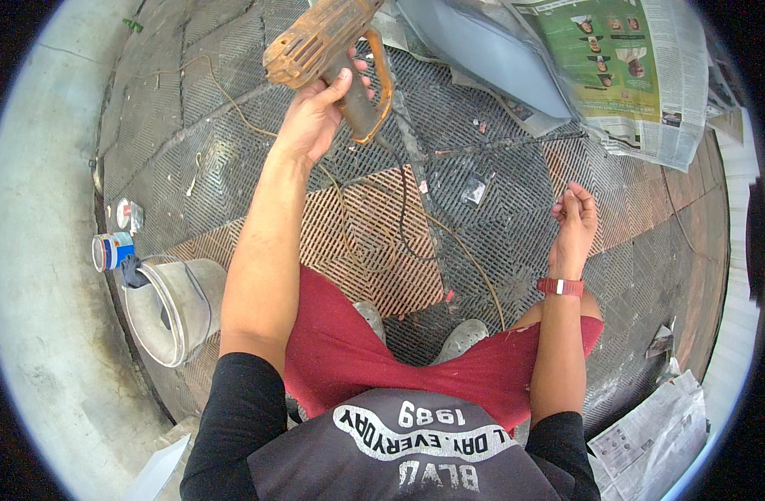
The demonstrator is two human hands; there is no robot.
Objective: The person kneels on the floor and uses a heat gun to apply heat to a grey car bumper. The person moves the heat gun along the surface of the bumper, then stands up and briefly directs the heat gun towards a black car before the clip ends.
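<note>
1. Fingers of the left hand (316, 113) are wrapping tightly around the grip of an orange heat gun (320, 46), with the thumb lying along the near side of the grip.
2. Heat gun body is sitting above and ahead of that hand, raised over the grating floor (499, 217), toward the top middle of the view.
3. Its long axis is running from lower left to upper right, with the vented rear end toward the left and the front end pointing up and right, out past the top edge, so the nozzle is not showing.
4. Its grip is slanting down to the right, and a dark cord (402, 209) is hanging from the bottom of it across the grating.
5. Right hand (576, 215) is hovering empty off to the right, fingers curling loosely inward, a red wristband (560, 286) sitting on the wrist.
6. Ahead of the gun, a pale blue-grey panel (491, 54) is lying partly under sheets of newspaper (641, 75).
7. To the left, a tipped grey bucket (169, 309) is resting near a small blue and white can (111, 250) at the grating's edge.
</note>
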